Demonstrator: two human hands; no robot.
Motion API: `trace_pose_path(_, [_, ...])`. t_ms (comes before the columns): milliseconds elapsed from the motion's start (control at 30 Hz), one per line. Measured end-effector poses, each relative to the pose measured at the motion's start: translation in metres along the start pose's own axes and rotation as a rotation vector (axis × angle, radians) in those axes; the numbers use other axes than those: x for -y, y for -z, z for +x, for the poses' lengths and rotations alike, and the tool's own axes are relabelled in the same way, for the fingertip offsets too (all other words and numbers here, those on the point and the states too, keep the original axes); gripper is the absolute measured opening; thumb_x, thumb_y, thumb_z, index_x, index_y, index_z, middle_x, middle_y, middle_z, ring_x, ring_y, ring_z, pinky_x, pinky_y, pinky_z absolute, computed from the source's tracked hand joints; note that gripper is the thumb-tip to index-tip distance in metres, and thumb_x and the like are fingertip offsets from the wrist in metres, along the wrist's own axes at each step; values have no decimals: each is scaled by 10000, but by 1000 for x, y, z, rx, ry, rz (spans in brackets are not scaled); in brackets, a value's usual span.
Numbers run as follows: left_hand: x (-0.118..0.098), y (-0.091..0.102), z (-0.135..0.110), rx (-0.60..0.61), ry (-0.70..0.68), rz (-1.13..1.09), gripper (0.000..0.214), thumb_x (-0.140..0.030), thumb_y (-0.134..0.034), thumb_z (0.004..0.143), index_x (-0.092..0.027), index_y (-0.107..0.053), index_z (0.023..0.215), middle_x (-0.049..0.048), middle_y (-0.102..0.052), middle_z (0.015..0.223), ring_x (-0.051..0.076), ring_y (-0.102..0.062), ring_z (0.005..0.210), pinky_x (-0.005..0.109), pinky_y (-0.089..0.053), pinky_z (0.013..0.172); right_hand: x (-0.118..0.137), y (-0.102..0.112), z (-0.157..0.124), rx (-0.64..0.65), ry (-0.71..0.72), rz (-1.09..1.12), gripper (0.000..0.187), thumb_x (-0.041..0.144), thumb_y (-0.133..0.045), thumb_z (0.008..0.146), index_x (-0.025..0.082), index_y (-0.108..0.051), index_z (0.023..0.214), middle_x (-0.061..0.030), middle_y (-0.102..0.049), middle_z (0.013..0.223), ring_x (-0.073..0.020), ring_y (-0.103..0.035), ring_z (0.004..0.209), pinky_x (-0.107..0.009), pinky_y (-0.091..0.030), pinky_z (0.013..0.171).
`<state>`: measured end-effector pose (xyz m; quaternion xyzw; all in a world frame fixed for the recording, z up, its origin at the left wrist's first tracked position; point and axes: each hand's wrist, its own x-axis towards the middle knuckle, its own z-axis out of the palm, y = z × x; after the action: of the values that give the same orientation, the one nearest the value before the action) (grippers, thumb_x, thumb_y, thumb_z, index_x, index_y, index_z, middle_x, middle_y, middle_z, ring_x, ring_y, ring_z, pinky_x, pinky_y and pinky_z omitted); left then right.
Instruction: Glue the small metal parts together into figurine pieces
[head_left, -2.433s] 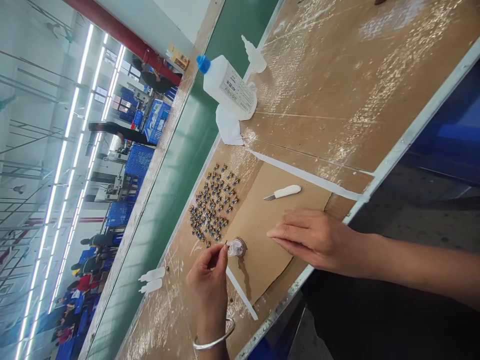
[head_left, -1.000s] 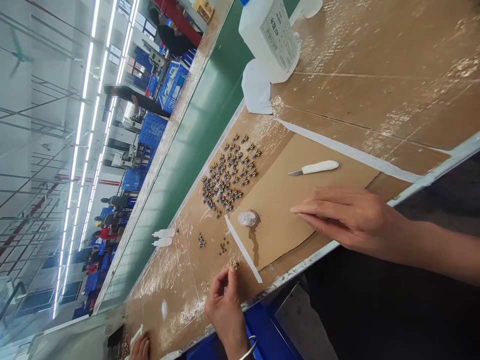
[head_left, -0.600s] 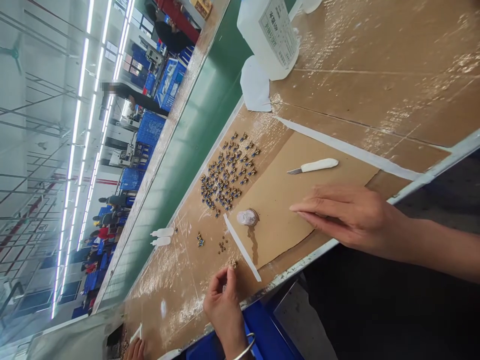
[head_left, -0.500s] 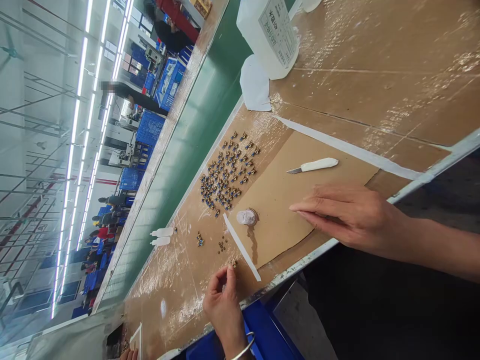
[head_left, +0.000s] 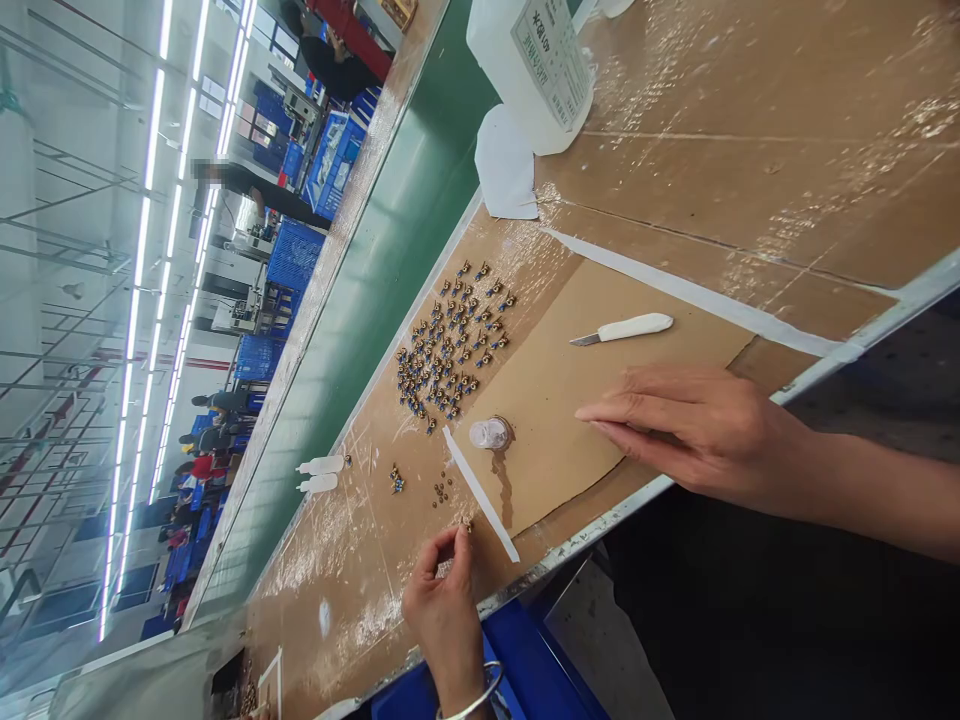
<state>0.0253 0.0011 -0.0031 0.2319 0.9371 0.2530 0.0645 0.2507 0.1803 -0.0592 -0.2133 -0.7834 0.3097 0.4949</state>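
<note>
My left hand (head_left: 444, 600), with a silver bangle on the wrist, is at the near table edge. Its thumb and forefinger are pinched on a tiny brass part (head_left: 466, 524). A few loose brass beads (head_left: 442, 490) lie just beyond it. My right hand (head_left: 690, 430) lies flat and open on a cardboard sheet (head_left: 555, 400), fingers stretched out and holding nothing. A small clear cap (head_left: 490, 433) stands between the hands. Beyond it, several small blue-and-brass parts (head_left: 450, 340) stand in rows.
A white-handled knife (head_left: 622, 328) lies on the cardboard. A large white bottle (head_left: 532, 65) and a paper scrap (head_left: 506, 170) are further along. Two small dropper bottles (head_left: 321, 474) lie by the green belt (head_left: 375, 270). Other workers are far off.
My left hand has left the clear cap and drawn back to the near table edge, still pinched. The right hand has stayed flat. Another person's hand at the bottom left is gone from view.
</note>
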Motion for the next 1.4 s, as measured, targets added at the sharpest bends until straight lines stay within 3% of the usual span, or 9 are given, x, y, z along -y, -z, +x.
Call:
trace_pose_path(200, [2, 1, 1, 29, -32, -5, 344, -515, -676, 640, -194, -712, 759, 32, -712, 783, 236, -644, 813, 329, -472, 783, -4, 1, -1, -3, 0, 2, 171, 167, -485, 879, 205, -613, 985, -49, -633, 773, -182, -568, 707, -363, -474, 642])
trace_pose_path(333, [7, 1, 4, 16, -24, -8, 374, -542, -679, 612, -198, -711, 755, 30, -709, 779, 237, -636, 802, 338, -459, 785, 18, -10, -6, 107, 76, 25, 186, 151, -481, 867, 191, -607, 997, -43, -635, 807, -186, -548, 748, -363, -455, 696])
trace_pose_path(433, [8, 2, 5, 49, -19, -19, 377, -543, -675, 618, -192, -706, 753, 33, -705, 764, 220, -626, 767, 324, -450, 759, 51, -39, -11, 297, 224, 32, 164, 112, -493, 807, 168, -605, 913, -39, -650, 902, -196, -546, 869, -358, -435, 804])
trace_pose_path(533, [7, 2, 4, 75, -34, -69, 350, -521, -677, 636, -188, -699, 741, 29, -698, 743, 192, -614, 729, 291, -447, 725, 74, -81, -14, 453, 226, -71, 86, 167, -553, 774, 138, -596, 842, -62, -641, 974, -225, -518, 974, -363, -403, 848])
trace_pose_path(633, [7, 0, 3, 102, -55, -131, 323, -500, -676, 654, -188, -699, 736, 24, -693, 738, 168, -606, 706, 264, -447, 705, 76, -114, -14, 534, 249, -132, 126, 212, -549, 784, 119, -597, 855, -82, -634, 938, -238, -505, 960, -382, -379, 807])
trace_pose_path(733, [8, -2, 3, 107, -70, -160, 310, -489, -681, 656, -191, -704, 739, 23, -695, 741, 162, -609, 702, 252, -449, 697, 70, -129, -12, 570, 242, -162, 163, 204, -548, 787, 115, -597, 914, -82, -632, 958, -231, -496, 958, -384, -351, 808])
trace_pose_path(1000, [9, -1, 2, 90, -67, -151, 270, -469, -678, 661, -210, -714, 726, 18, -706, 735, 169, -623, 729, 253, -452, 710, 72, -127, -15, 577, 241, -187, 175, 222, -529, 803, 107, -585, 921, -114, -602, 1113, -243, -466, 1046, -394, -299, 872])
trace_pose_path(1400, [14, 5, 18, 255, -56, -184, 276, -458, -675, 682, -188, -709, 728, 16, -696, 730, 143, -580, 688, 241, -436, 700, 72, -124, -12, 599, 247, -197, 203, 254, -549, 773, 110, -578, 914, -130, -584, 1136, -244, -446, 1049, -399, -291, 874])
